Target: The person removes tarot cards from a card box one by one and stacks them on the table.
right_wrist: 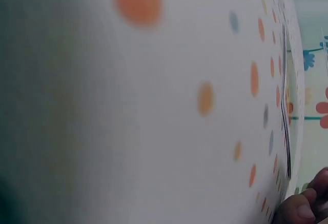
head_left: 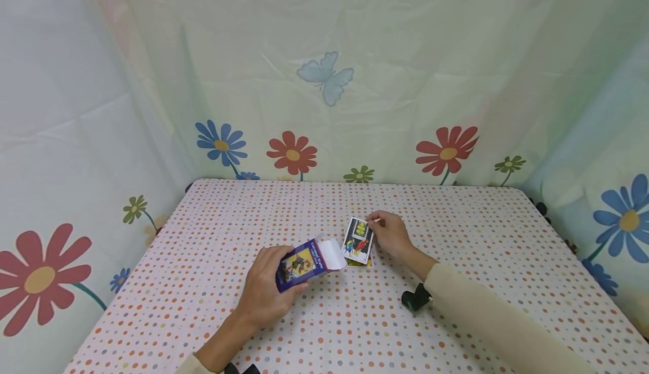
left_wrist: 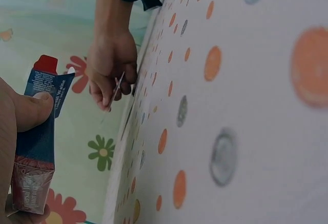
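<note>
My left hand (head_left: 263, 289) grips a blue tarot card box (head_left: 299, 264) from its sides, tilted above the table. The box's white end flap stands open toward the cards. At the middle of the table, a tarot card (head_left: 358, 239) with yellow discs and two figures overlaps another card (head_left: 367, 263) beneath it. Thumb and fingertips of my right hand (head_left: 392, 236) pinch the upper card at its far right corner. Seen edge-on in the right wrist view, the cards (right_wrist: 285, 106) are thin lines beside the right fingers (right_wrist: 300, 209).
A dotted cloth (head_left: 456, 227) covers the table. Flower-printed curtains (head_left: 385, 109) hang behind it and along both sides. A black wrist mount (head_left: 416, 298) is by the right sleeve (head_left: 487, 306).
</note>
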